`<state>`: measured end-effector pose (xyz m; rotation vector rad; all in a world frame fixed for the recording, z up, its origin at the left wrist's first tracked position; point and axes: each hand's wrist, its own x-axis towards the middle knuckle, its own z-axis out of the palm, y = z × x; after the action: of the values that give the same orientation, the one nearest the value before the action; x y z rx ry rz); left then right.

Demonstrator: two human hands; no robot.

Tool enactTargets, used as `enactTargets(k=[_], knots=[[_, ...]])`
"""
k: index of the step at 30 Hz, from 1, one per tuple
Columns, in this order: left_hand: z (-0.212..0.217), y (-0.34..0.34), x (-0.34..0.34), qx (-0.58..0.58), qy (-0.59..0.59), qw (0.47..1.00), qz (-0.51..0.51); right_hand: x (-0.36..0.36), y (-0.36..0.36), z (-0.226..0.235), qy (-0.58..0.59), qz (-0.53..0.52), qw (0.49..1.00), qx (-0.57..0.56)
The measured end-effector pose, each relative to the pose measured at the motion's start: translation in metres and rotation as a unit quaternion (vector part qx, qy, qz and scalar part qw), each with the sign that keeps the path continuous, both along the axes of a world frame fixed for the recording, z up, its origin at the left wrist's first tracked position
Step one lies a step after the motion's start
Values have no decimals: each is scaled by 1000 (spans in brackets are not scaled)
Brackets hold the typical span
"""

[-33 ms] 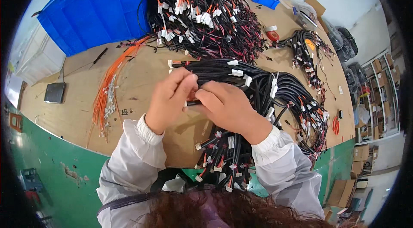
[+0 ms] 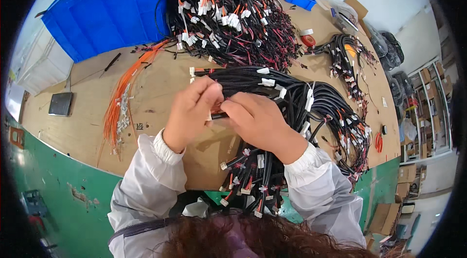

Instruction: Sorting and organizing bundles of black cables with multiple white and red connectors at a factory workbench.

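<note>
Head view, obs. 1: Where's the black cable bundle rel. to the grip?

Obs. 2: Its l. end lies at the person's fingertips. Bulk passes just beyond the R hand, then curves off r. across the table. L hand just beside R, fingertips nearly meeting.

Obs. 1: Grip state?

Obs. 2: Both pinched closed on thin reddish wire ends, approx. same spot. Exact contact pts hidden by the fingers.

Obs. 1: Materials, textures?

Obs. 2: Bundle: long, smooth black cables, approx. parallel, w/ flat white tags. Orange wires, l. side: thin, loose, fanned, w/ small whitish connectors. Table: flat tan board. Blue bin: ribbed plastic, tilted. Cable heap, beside bin: dense, tangled, mostly blk. w/ red & orange strands. Tape roll: red ring, r. of heap. Sleeves: thin white cloth, wrinkled, gathered at wrists.
</note>
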<state>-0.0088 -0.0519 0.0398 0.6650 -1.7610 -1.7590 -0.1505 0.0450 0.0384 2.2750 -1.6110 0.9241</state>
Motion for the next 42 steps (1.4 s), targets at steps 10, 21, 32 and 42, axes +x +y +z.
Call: enactTargets(k=[10, 21, 32, 42], knots=[[-20, -2, 4, 30, 108, 984, -141, 3, 7, 14, -354, -24, 900, 253], [-13, 9, 5, 260, 110, 942, -179, -1, 11, 15, -349, 8, 900, 261], [-14, 11, 4, 168, 116, 967, -151, -1, 13, 12, -325, 40, 917, 226], [-14, 12, 4, 168, 123, 966, -150, -1, 11, 14, -305, 42, 924, 226]])
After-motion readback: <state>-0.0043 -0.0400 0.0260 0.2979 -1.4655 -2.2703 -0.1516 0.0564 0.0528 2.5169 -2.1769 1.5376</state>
